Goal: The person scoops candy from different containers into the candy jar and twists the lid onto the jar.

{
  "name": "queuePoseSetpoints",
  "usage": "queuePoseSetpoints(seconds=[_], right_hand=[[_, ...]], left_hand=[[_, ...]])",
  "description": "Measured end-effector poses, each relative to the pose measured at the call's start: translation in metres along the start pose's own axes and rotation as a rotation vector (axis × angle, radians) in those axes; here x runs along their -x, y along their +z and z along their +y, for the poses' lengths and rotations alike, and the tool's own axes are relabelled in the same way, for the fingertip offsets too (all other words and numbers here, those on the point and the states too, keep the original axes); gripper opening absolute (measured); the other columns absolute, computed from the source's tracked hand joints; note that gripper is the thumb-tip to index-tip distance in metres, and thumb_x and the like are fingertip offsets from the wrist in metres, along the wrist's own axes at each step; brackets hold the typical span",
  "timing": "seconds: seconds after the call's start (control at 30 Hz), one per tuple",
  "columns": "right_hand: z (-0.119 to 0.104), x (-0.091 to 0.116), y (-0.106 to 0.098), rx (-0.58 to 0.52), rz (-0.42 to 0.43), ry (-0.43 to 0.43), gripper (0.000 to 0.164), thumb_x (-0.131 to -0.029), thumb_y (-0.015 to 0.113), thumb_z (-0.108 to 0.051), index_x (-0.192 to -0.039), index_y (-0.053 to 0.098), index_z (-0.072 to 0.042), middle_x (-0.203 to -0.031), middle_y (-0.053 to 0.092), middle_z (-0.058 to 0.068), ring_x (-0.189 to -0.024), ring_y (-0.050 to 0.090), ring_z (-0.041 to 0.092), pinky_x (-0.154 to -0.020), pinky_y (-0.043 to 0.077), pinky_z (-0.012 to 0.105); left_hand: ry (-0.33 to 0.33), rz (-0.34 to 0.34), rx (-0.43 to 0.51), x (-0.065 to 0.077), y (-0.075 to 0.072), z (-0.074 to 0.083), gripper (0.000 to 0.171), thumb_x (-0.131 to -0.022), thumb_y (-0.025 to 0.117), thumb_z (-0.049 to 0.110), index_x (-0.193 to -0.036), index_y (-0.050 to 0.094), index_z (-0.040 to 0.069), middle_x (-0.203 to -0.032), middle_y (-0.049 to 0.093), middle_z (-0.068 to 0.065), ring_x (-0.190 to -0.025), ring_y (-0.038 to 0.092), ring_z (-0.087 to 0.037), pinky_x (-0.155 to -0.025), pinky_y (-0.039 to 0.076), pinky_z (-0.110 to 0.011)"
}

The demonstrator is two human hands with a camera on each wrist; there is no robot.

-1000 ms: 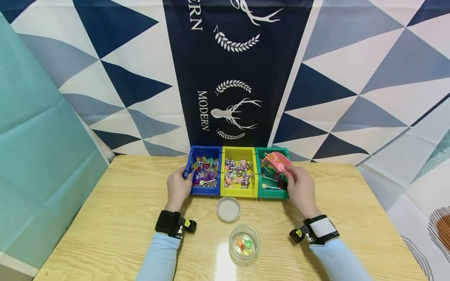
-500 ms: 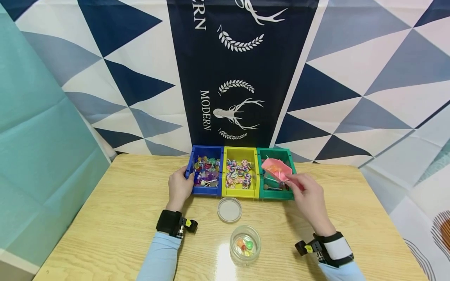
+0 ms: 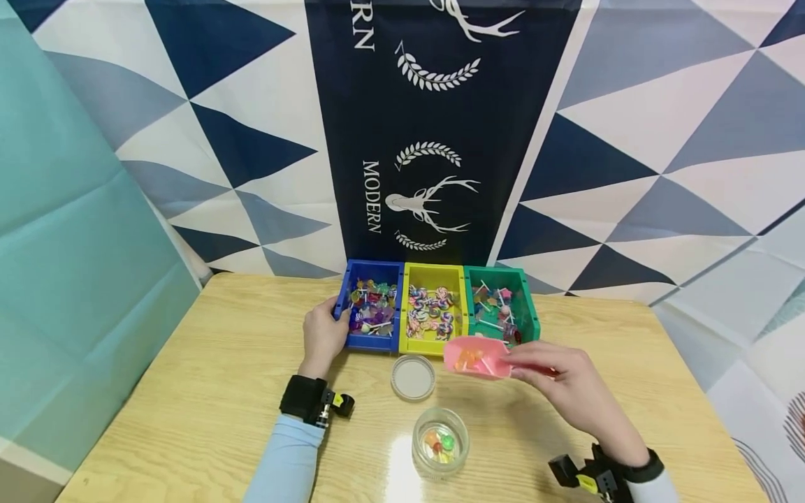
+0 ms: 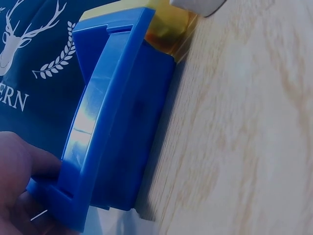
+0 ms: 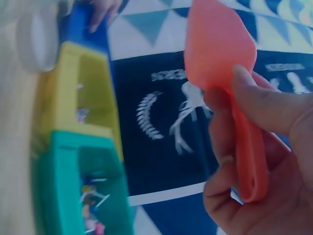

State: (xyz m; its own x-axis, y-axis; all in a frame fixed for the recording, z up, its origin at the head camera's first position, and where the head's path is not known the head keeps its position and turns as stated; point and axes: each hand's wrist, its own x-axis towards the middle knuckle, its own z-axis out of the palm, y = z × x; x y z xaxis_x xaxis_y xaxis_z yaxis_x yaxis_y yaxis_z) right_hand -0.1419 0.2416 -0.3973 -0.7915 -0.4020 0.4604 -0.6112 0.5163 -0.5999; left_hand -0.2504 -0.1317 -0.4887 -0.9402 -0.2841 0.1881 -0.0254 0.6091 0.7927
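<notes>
My right hand (image 3: pixel 569 381) grips the handle of a pink scoop (image 3: pixel 468 358), its fingers and thumb wrapped round it in the right wrist view. Orange and pink candies lie in the scoop, which hangs in front of the yellow and green bins. My left hand (image 3: pixel 323 335) holds the left side of the blue bin (image 3: pixel 371 342), thumb over the rim. Beside it are the yellow bin (image 3: pixel 432 347) of swirl lollipops and the green bin (image 3: pixel 531 314) of mixed lollipops. Below the scoop stands a clear jar (image 3: pixel 462 447) with several candies at its bottom.
A round pale lid (image 3: pixel 412 378) lies on the wooden table (image 3: pixel 207 391) between the bins and the jar. Behind the bins hangs a patterned cloth (image 3: pixel 415 126) with deer prints. A teal cloth (image 3: pixel 75 244) hangs at the left.
My right hand has lifted the scoop out of the green bin, bringing it toward me and to the left with candies in it. My left hand stays on the blue bin.
</notes>
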Motion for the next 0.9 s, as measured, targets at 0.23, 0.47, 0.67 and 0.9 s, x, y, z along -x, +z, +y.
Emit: queuePoseSetpoints(seconds=[0.23,0.47,0.67,0.9], right_hand=[[-0.02,0.005,-0.008,-0.043,-0.08,-0.097,0.039,-0.077,0.078,0.01,-0.106,0.079,-0.016,-0.103,0.074,-0.005,-0.099,0.066,0.009,-0.08,0.051,0.014],[-0.031,0.003,-0.007,0.012,-0.237,-0.011,0.031,-0.086,0.078,-0.015,-0.116,0.072,-0.022,-0.103,0.07,-0.013,-0.082,0.061,0.005,-0.066,0.051,0.021],[-0.032,0.001,-0.005,-0.023,-0.404,0.091,0.032,-0.09,0.073,-0.031,-0.119,0.066,-0.019,-0.103,0.068,-0.013,-0.083,0.061,0.004,-0.072,0.054,0.025],[-0.028,0.005,-0.002,0.013,-0.485,0.118,0.027,-0.089,0.075,-0.027,-0.115,0.074,-0.02,-0.107,0.07,-0.013,-0.091,0.06,0.004,-0.074,0.054,0.026]], left_hand=[[0.006,0.001,-0.018,0.0,-0.005,0.0,0.036,-0.095,0.067,0.014,-0.127,0.066,-0.002,-0.116,0.069,-0.021,-0.106,0.067,-0.037,-0.089,0.053,-0.051],[0.003,0.005,-0.012,0.0,-0.007,-0.001,0.036,-0.096,0.067,0.016,-0.128,0.066,-0.001,-0.117,0.069,-0.021,-0.107,0.066,-0.037,-0.091,0.053,-0.051],[-0.009,0.008,-0.013,0.0,-0.006,-0.002,0.036,-0.095,0.067,0.015,-0.128,0.066,-0.001,-0.116,0.069,-0.021,-0.107,0.067,-0.036,-0.09,0.053,-0.05],[0.01,-0.007,-0.016,-0.001,-0.001,0.001,0.035,-0.096,0.067,0.016,-0.127,0.066,0.0,-0.113,0.07,-0.021,-0.103,0.068,-0.036,-0.087,0.054,-0.05]])
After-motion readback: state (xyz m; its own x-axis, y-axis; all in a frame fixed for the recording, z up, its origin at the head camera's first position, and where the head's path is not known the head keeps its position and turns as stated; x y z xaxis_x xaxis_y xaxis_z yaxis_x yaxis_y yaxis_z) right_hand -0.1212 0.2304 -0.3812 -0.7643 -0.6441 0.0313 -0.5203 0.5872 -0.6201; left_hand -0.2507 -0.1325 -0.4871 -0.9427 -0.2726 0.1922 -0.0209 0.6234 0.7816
